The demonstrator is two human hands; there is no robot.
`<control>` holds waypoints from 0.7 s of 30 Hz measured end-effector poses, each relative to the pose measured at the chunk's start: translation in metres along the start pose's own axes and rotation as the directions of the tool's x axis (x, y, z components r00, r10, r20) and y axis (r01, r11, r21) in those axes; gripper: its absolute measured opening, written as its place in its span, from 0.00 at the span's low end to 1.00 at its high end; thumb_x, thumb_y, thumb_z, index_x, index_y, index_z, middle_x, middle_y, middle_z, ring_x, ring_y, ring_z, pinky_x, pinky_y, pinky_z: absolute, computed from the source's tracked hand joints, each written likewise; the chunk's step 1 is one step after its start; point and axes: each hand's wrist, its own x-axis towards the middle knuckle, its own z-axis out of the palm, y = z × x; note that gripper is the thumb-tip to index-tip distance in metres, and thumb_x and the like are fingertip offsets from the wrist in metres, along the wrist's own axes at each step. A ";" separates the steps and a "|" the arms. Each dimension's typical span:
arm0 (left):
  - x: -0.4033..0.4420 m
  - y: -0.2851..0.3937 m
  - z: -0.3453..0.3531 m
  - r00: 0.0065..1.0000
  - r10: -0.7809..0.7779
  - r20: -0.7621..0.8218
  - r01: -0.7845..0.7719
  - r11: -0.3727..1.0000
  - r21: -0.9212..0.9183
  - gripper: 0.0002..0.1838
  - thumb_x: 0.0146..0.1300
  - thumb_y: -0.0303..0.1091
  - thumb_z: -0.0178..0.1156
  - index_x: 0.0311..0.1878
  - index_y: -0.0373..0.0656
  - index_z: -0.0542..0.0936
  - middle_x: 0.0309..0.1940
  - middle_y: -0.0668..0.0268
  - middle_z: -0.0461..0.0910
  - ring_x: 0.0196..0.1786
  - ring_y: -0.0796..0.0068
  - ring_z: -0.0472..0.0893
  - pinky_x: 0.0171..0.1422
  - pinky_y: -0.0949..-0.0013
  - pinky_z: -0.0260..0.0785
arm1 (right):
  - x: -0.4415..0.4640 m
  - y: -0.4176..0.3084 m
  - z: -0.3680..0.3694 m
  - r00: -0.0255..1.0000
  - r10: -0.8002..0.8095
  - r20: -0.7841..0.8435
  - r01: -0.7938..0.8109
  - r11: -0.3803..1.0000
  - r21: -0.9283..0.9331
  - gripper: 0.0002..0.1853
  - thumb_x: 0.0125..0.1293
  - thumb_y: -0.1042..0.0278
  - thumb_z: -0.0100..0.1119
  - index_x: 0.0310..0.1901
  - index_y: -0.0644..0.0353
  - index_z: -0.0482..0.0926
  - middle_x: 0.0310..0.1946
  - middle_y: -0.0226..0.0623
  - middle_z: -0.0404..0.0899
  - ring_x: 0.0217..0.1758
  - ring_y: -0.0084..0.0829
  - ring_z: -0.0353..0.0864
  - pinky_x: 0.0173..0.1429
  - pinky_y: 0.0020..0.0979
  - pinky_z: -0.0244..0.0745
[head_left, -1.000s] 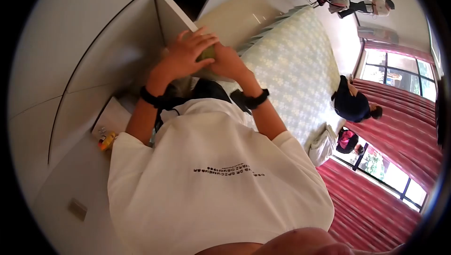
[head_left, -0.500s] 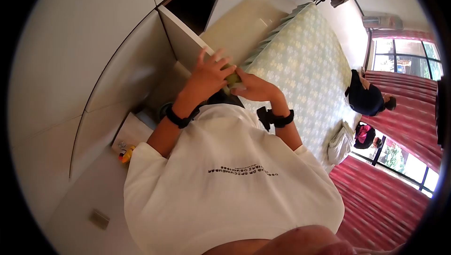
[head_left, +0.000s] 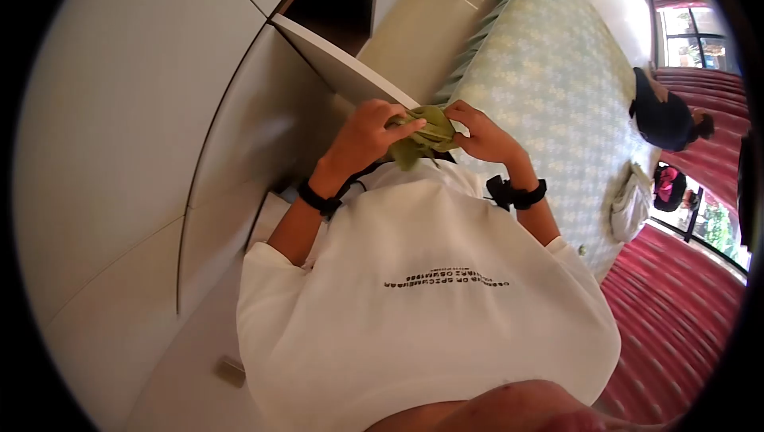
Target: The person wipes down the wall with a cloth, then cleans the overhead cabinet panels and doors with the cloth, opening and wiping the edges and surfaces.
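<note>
A crumpled olive-green cloth (head_left: 432, 130) hangs between my two hands, in front of my white T-shirt; its exact kind I cannot make out. My left hand (head_left: 372, 131) grips its left side, the fingers bent and the thumb side towards the cloth. On the right edge, my right hand (head_left: 484, 138) pinches the fabric between thumb and fingers. One flap of the cloth droops below my left fingers. Black bands circle both wrists.
A bed with a pale floral cover (head_left: 549, 82) lies to the right, a bundled white cloth (head_left: 633, 203) on its edge. A white panel (head_left: 342, 58) and cabinet doors (head_left: 143, 114) stand left. A person in dark clothes (head_left: 662, 114) is beyond the bed, near red curtains (head_left: 676, 305).
The green cloth was compact between my closely set hands; now it is spread wider. My hands have moved apart and right in view, and the camera view has shifted.
</note>
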 end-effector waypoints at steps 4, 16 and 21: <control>-0.011 0.000 -0.008 0.995 -0.074 -0.070 0.073 0.997 -0.009 0.25 0.51 0.16 0.63 0.52 0.53 0.87 0.44 0.69 0.78 0.44 0.65 0.79 0.44 0.63 0.76 | 0.014 -0.023 -0.006 0.982 0.057 0.178 -0.039 0.994 -0.105 0.20 0.60 0.77 0.56 0.55 0.70 0.76 0.46 0.53 0.78 0.52 0.52 0.78 0.57 0.42 0.74; 0.049 -0.025 0.016 0.965 -0.208 -0.163 0.229 0.965 0.128 0.18 0.54 0.21 0.61 0.49 0.46 0.85 0.44 0.65 0.82 0.46 0.60 0.81 0.51 0.62 0.77 | 0.038 0.003 0.041 0.976 0.206 0.065 -0.214 0.888 0.408 0.32 0.79 0.47 0.48 0.72 0.64 0.60 0.54 0.48 0.78 0.61 0.39 0.77 0.68 0.35 0.67; 0.045 0.017 0.038 0.995 -0.089 -0.041 0.087 0.996 -0.036 0.18 0.55 0.26 0.65 0.51 0.41 0.84 0.48 0.64 0.85 0.47 0.60 0.83 0.53 0.63 0.78 | 0.001 0.023 0.037 0.982 0.141 0.126 -0.178 0.914 0.365 0.32 0.80 0.53 0.47 0.75 0.64 0.56 0.64 0.52 0.71 0.69 0.40 0.70 0.73 0.34 0.62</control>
